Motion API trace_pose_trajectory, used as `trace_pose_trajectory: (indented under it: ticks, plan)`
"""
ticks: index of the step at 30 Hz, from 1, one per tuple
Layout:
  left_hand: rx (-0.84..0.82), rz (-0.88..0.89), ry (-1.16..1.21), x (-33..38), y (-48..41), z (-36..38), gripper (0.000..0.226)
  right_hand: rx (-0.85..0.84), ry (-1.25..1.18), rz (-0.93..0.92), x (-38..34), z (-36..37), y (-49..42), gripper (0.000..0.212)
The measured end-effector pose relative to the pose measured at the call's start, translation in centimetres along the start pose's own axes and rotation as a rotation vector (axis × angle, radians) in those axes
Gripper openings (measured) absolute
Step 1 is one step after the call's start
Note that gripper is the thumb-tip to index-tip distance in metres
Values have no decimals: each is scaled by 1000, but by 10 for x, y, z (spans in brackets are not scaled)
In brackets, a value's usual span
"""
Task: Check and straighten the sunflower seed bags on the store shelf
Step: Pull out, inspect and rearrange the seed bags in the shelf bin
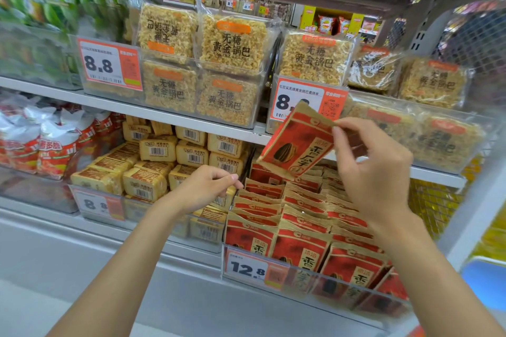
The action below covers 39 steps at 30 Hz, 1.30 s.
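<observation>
**Lifted bag hangs askew above its rows**

The right hand [375, 169] pinches one sunflower seed bag [297, 145] by the upper right corner of its kraft top seal, thumb and fingertips closed on the edge. The bag is held clear of the shelf, printed face toward the camera. Its long axis is tilted: the seal leans up and to the right, and the bottom swings down to the left.

Directly below and toward the camera stand the other seed bags [301, 224], packed in rows in a clear tray [342, 288] on the lower shelf, faces forward behind the 12.8 price tag [247, 268].

The left hand [205, 186] hovers with fingers loosely curled and holds nothing. It sits just left of the back rows, over the edge of the yellow packs [153, 169] beside them.

Returning the bag probably turns on that tilt — it would need rotating until the seal points straight up, then lowering into a row. The right hand has the bag; the left is nearer the rows and looks better placed to part or steady them.
</observation>
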State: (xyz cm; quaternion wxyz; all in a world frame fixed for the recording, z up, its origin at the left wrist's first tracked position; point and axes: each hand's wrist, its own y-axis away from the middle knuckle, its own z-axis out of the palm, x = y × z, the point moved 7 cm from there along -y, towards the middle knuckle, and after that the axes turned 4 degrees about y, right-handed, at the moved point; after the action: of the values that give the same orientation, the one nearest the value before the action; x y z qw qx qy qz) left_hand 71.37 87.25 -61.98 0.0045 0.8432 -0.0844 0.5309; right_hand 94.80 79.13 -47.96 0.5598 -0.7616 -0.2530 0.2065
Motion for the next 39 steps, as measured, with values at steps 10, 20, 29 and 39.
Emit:
trace_pose_trajectory:
  ticks: [10, 20, 29, 39]
  plan:
    - [195, 216, 137, 73, 28, -21, 27, 148, -216, 290, 5, -21, 11, 10]
    - [28, 203, 360, 97, 38, 32, 42, -30, -836, 1094, 31, 25, 53, 20]
    - [-79, 105, 336, 95, 43, 47, 39, -119, -666, 973, 19, 28, 57, 38]
    - [318, 200, 347, 96, 44, 24, 48, -274, -936, 1013, -11, 44, 62, 28]
